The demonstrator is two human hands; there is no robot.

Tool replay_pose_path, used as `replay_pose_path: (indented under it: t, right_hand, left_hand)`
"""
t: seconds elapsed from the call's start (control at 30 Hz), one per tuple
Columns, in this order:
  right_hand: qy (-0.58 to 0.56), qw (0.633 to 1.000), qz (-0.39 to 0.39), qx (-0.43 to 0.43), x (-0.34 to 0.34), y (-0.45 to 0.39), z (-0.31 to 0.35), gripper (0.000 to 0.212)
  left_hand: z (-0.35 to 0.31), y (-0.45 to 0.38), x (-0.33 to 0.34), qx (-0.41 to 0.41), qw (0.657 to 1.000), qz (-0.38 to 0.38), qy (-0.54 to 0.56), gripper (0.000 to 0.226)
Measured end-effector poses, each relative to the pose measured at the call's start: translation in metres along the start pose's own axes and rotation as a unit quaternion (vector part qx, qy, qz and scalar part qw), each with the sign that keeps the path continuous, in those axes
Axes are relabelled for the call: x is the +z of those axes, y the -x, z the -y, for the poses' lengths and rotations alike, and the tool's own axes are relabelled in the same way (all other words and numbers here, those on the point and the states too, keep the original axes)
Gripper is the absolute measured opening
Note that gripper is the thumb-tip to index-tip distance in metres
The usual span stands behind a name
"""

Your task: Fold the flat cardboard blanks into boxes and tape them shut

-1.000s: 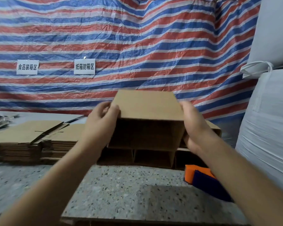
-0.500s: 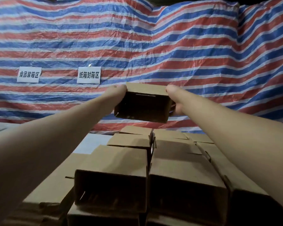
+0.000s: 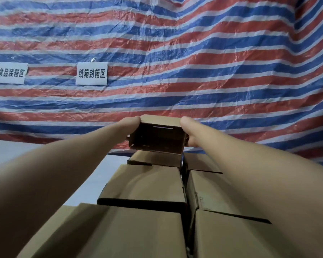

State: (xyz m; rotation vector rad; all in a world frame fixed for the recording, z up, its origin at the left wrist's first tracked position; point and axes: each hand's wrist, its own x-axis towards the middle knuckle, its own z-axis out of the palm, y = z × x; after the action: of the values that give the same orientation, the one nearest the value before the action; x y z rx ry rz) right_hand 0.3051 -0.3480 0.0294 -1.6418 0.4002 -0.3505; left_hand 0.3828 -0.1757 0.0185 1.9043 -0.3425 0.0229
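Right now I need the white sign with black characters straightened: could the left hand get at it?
Probably not: the left hand is busy holding the cardboard box together with the right hand, and the sign hangs higher on the striped tarp behind.

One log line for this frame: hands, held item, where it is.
left hand: grips box left side | right hand: grips right side | box: open end toward camera, above far end of stack

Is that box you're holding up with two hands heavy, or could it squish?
Probably light: the held box looks empty through its open, dark front. It could squish a little, since the left hand and right hand press its thin cardboard sides. Set on the stacked boxes, its flat bottom should sit steady.
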Motion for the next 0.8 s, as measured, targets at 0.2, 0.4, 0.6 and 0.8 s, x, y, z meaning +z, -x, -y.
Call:
replay_pose_path:
  t: [0.2, 0.4, 0.6, 0.8]
  right_hand:
    - [0.082, 0.996, 0.008, 0.02, 0.007, -0.014, -0.032, 0.032]
    - [0.178, 0.982, -0.06, -0.021, -0.01, 0.034, 0.0, 0.048]
    - [0.186, 0.976, -0.079, -0.082, -0.022, 0.161, 0.043, 0.055]
    - [0.153, 0.964, -0.14, -0.165, -0.05, 0.3, 0.06, 0.022]
  left_hand:
    - [0.024, -0.004, 0.006, -0.082, 0.992, 0.09, -0.027, 0.063]
    - [-0.008, 0.039, -0.022, -0.008, 0.989, 0.039, -0.143, 0.075]
    - [-0.059, 0.148, -0.062, 0.137, 0.973, -0.068, -0.175, 0.037]
    - [-0.073, 0.283, -0.097, 0.225, 0.966, -0.077, -0.102, 0.027]
